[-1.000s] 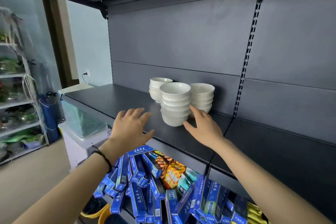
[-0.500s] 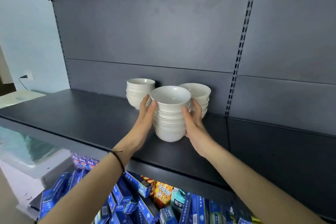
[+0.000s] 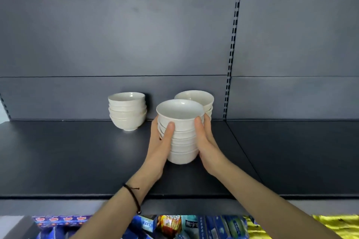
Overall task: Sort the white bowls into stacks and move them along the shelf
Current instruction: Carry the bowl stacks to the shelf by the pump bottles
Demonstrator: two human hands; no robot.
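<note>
The left hand and right hand held the near stack of round white bowls from both sides on the dark shelf.

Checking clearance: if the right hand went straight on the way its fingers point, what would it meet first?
Probably the rear right bowl stack, just behind the front bowl stack that the right hand grips; the gap between them is unclear.

Matte dark grey back panels fill the view, split by a horizontal seam, with a slotted metal upright running down right of centre and a near-black shelf below. Soft light leaves a pale sheen on the panels. Beneath the shelf's front edge lie blue boxes and yellow packets.
</note>
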